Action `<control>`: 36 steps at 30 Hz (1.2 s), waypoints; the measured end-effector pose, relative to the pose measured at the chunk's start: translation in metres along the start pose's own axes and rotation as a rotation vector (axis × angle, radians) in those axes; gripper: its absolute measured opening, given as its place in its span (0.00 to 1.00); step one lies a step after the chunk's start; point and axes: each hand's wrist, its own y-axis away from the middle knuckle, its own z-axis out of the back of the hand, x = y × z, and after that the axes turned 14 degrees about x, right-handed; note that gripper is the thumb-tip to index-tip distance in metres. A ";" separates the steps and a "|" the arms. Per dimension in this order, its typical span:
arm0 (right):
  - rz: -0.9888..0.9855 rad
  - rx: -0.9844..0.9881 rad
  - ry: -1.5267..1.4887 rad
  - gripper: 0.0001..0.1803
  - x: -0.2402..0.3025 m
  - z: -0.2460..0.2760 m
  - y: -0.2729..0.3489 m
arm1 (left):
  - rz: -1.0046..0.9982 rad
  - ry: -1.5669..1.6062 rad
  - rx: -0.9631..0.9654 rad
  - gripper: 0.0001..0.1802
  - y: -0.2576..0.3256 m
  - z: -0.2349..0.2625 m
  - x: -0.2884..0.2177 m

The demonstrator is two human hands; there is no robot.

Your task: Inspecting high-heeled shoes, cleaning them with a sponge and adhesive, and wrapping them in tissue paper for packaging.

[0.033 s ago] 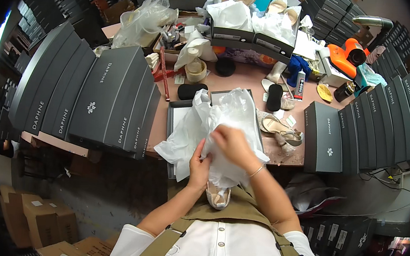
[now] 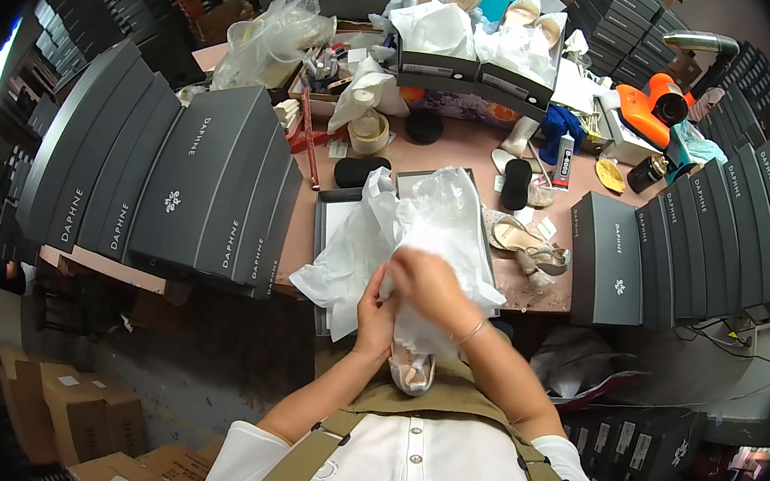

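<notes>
Against my lap a pale, glittery shoe (image 2: 410,371) points its rounded toe toward me; its other end runs up under my hands and is hidden. My left hand (image 2: 377,317) is closed round that upper end, fingers pointing away from me. Just right of it, my right hand (image 2: 431,289) is closed in a pinch, slightly blurred, and what its fingertips hold is hidden. White tissue paper (image 2: 443,218) spreads beyond and beneath both hands, over an open dark grey shoebox (image 2: 325,221) at the table's near edge.
Closed grey shoeboxes (image 2: 196,181) stand in rows at left and more shoeboxes (image 2: 610,258) at right. A matching strappy shoe (image 2: 524,238) lies right of the open box. Farther back are a glue box (image 2: 563,162), a tape roll (image 2: 367,133), an orange heat-gun-like tool (image 2: 646,108) and tissue-filled boxes (image 2: 434,67).
My right hand has shifted slightly toward me, closer to my left hand. The shoe's toe has moved a touch, while my left hand stays nearly in place.
</notes>
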 end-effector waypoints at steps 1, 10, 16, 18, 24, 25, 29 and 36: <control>-0.013 0.112 0.174 0.10 0.003 -0.014 0.007 | 0.023 0.071 0.018 0.32 0.003 -0.001 -0.003; 0.201 0.141 0.495 0.34 0.039 -0.003 0.082 | 0.216 -0.088 0.407 0.43 -0.006 0.033 -0.040; 0.005 0.184 -0.078 0.27 0.000 0.004 0.083 | 0.148 -0.194 0.427 0.44 -0.007 0.033 -0.038; 0.051 0.067 -0.273 0.21 0.012 0.000 0.063 | 0.160 -0.159 0.430 0.44 -0.009 0.029 -0.041; 0.091 0.201 0.158 0.10 0.008 -0.007 0.074 | 0.154 -0.117 0.399 0.43 -0.006 0.042 -0.047; 0.095 0.194 0.131 0.10 0.002 -0.007 0.070 | 0.153 -0.125 0.411 0.43 -0.004 0.039 -0.048; 0.076 -0.063 0.220 0.25 -0.008 -0.020 0.058 | 0.206 -0.168 0.415 0.43 -0.005 0.035 -0.048; 0.025 -0.202 0.105 0.32 -0.030 -0.045 0.016 | 0.146 -0.342 0.443 0.42 -0.011 0.027 -0.055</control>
